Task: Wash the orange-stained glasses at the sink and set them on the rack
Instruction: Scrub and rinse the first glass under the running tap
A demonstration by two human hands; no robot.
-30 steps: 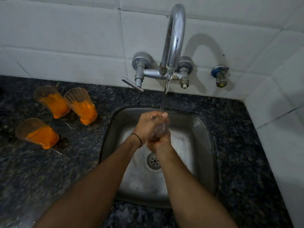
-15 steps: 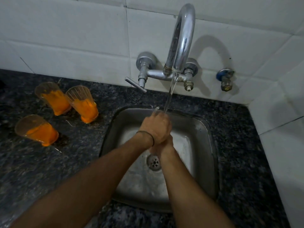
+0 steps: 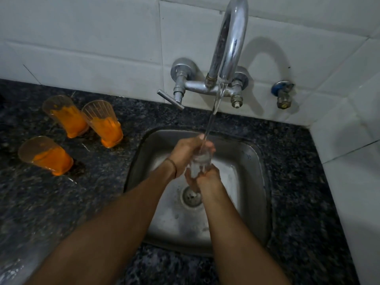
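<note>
Change: I see the left hand [image 3: 184,154] has slid off to the left since half a second ago, so the clear glass [image 3: 200,163] it was covering now shows between the two hands.
Left hand: its fingers and thumb curl round the upper part of the glass, by the rim; a thin wristband [image 3: 173,166] sits on that wrist.
Right hand [image 3: 207,177]: it grips the lower part of the glass from below, fingers wrapped round it.
Glass: held roughly upright over the middle of the sink [image 3: 255,182], above the drain [image 3: 191,196], and looking clean from my view.
Water: a thin stream [image 3: 213,112] runs from the curved tap [image 3: 231,38] and lands at the top of the glass, right beside the left thumb.
Waiting glasses: three stand on the dark speckled countertop [image 3: 298,182] left of the sink, each with orange residue in its lower half. Two are close together near the wall, the back glass [image 3: 65,116] and the middle glass [image 3: 102,124]; the front glass [image 3: 45,155] stands apart, nearer me.
Wall: white tiles [image 3: 82,38], with a small blue-capped valve [image 3: 283,93] right of the tap.
</note>
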